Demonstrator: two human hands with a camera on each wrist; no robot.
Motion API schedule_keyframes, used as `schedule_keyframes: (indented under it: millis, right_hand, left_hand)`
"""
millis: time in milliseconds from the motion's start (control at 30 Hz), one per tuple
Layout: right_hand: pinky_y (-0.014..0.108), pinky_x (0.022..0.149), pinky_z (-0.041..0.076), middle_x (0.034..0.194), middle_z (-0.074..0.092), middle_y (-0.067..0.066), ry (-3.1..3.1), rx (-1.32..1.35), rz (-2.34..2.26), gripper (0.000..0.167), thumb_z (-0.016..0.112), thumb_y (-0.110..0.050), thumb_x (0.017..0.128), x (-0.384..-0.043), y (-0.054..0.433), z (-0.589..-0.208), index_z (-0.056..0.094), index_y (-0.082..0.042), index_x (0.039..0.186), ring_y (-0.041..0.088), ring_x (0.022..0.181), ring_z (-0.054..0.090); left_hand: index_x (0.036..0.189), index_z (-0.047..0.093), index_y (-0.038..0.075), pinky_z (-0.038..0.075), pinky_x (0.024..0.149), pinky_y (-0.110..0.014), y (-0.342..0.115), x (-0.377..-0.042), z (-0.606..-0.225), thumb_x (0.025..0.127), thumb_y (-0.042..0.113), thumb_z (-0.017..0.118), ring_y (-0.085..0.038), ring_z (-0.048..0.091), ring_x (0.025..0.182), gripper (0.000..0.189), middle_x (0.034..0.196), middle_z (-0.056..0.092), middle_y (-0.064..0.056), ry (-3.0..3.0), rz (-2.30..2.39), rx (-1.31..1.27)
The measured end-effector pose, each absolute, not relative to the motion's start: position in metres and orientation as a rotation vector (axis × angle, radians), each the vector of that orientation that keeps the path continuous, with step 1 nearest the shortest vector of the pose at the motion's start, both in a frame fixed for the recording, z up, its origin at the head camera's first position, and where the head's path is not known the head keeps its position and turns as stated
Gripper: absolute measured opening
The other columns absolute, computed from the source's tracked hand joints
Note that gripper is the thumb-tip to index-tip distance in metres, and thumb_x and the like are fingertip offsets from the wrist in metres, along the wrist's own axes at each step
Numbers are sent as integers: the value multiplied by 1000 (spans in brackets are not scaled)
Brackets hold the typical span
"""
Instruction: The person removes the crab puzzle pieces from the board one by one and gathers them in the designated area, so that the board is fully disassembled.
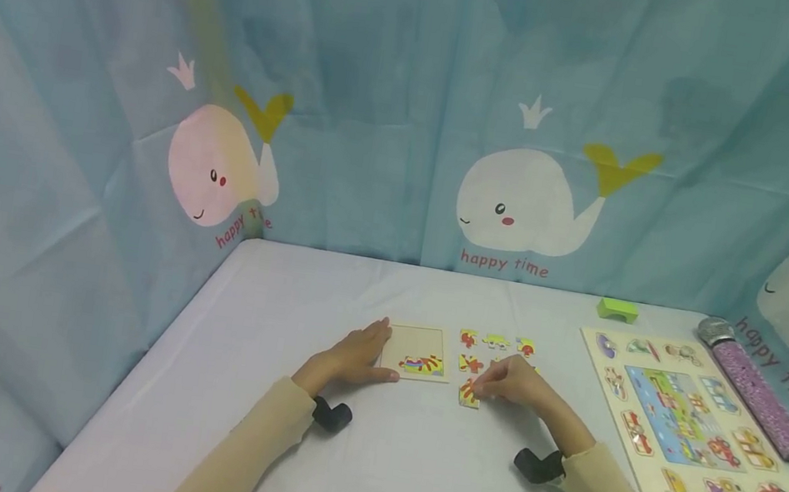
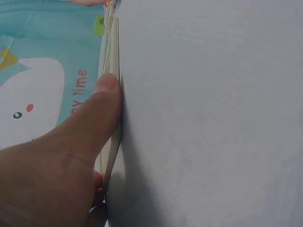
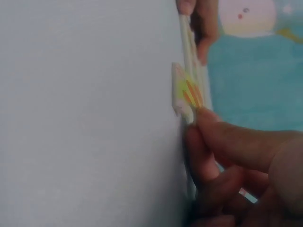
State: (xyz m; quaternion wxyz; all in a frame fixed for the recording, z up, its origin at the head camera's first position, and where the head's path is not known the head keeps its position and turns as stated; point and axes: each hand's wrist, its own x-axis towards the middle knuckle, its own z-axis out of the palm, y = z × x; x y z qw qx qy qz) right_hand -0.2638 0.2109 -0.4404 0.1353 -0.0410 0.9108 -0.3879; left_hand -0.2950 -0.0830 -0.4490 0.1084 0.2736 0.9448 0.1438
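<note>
A square wooden puzzle tray (image 1: 417, 340) lies on the white table, with a few joined colourful pieces (image 1: 422, 364) in its lower right part. My left hand (image 1: 359, 357) rests at the tray's left side. In the left wrist view its thumb (image 2: 106, 87) lies straight along the tray's near edge. Just right of the tray, my right hand (image 1: 513, 380) pinches a yellow and red puzzle piece (image 1: 469, 394) between thumb and fingers. The right wrist view shows this puzzle piece (image 3: 185, 91) tilted up, its lower end between the fingertips.
Several loose puzzle pieces (image 1: 496, 342) lie in rows right of the tray, partly hidden by my right hand. Further right are a large peg puzzle board (image 1: 613, 411) and a pink glittery microphone (image 1: 760, 390). A green block (image 1: 617, 310) stands near the whale-print curtain (image 1: 383, 110).
</note>
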Motion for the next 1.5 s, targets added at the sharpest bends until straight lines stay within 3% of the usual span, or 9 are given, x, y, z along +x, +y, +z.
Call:
schedule_keyframes:
  millis: [333, 800, 1500]
  right_hand:
    - [24, 56, 39, 67, 62, -2, 2739, -116, -1024, 8, 75, -16, 75, -264, 201, -434, 69, -10, 72, 13, 63, 48]
    - [23, 57, 43, 73, 61, 1, 2740, -373, -1008, 5, 68, -14, 81, -292, 153, -418, 69, -9, 81, 13, 64, 51]
    - [25, 58, 43, 75, 60, 2, 2806, -442, -883, 12, 73, -9, 75, -285, 120, -436, 65, -9, 83, 14, 65, 51]
  left_hand:
    - [143, 22, -5, 21, 113, -46, -84, -297, -446, 86, 52, 55, -32, 15, 141, 87, 153, 13, -21, 2783, 428, 821]
    - [144, 20, -3, 21, 113, -46, -82, -302, -451, 85, 56, 53, -31, 15, 142, 89, 153, 11, -19, 2790, 389, 816]
    - [143, 24, -4, 23, 112, -46, -82, -295, -455, 84, 55, 55, -32, 18, 141, 89, 153, 13, -20, 2795, 420, 820]
